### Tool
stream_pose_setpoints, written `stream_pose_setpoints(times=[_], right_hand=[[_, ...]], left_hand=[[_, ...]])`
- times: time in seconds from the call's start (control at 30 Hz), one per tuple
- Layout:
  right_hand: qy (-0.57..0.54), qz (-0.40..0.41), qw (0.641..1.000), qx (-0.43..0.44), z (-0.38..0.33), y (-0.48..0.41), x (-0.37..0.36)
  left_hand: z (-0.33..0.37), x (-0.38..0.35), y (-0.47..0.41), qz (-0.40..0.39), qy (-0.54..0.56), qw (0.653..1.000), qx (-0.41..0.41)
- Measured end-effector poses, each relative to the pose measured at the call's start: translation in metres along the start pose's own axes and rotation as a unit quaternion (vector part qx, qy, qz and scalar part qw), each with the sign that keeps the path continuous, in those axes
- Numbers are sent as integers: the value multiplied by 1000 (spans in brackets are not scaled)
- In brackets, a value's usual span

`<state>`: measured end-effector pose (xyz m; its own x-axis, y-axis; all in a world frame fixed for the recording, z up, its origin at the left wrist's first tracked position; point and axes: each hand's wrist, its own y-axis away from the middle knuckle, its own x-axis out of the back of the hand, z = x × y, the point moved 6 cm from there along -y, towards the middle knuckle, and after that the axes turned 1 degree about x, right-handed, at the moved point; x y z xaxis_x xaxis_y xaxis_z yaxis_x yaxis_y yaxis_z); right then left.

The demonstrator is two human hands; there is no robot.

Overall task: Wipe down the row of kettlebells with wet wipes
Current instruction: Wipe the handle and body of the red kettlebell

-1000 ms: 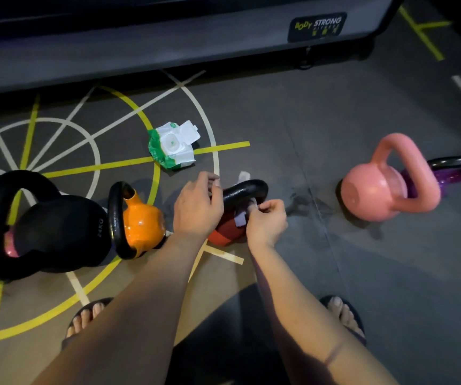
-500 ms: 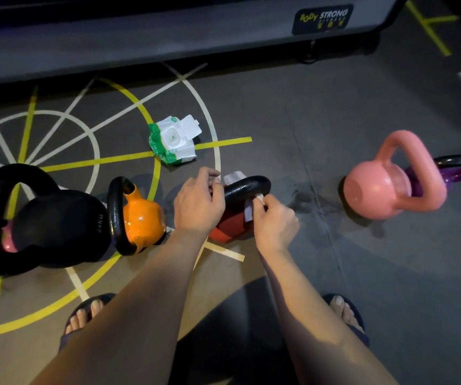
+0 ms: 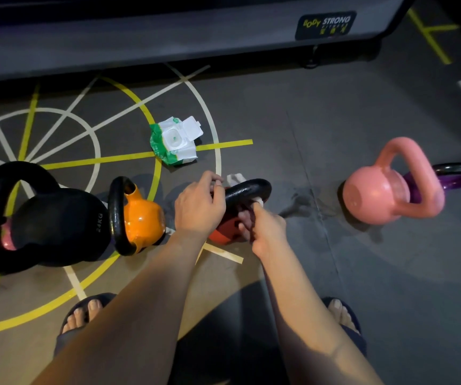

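A red kettlebell (image 3: 225,230) with a black handle (image 3: 247,188) lies on the floor in the middle of the row. My left hand (image 3: 198,207) grips the left end of that handle. My right hand (image 3: 265,229) reaches under the handle and pinches a white wet wipe (image 3: 258,200) against it; another bit of the wipe (image 3: 236,177) shows behind the handle. To the left sit an orange kettlebell (image 3: 140,218) and a big black 24 kg kettlebell (image 3: 54,223). To the right stand a pink kettlebell (image 3: 382,190) and a purple kettlebell (image 3: 457,180) behind it.
A green and white wet wipe pack (image 3: 175,141) with its lid flipped open lies on the floor behind the row. A dark equipment base (image 3: 168,37) runs along the back. My sandalled feet (image 3: 85,315) stand close in front. A small pink kettlebell (image 3: 7,240) peeks out behind the black one.
My right hand has slid with the wipe from the top of the handle down under it, towards the red body. My left hand keeps its grip on the handle.
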<state>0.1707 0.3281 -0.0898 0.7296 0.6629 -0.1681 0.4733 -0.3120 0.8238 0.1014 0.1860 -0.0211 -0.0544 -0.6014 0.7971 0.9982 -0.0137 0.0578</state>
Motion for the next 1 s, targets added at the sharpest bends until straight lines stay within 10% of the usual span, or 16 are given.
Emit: stream_pose_setpoints(times=[0.23,0.5,1.0], right_hand=[[-284,-219,927,-105,7,21,0],[-444,-289,833,-162,-3,19,0],[-381,-171,905,-84,5,23,-16]], left_hand=[[0,2,0,-3,5,1000,5],[3,2,1,-10,-4,1000,6],[1,3,1,7,14,1000,1]])
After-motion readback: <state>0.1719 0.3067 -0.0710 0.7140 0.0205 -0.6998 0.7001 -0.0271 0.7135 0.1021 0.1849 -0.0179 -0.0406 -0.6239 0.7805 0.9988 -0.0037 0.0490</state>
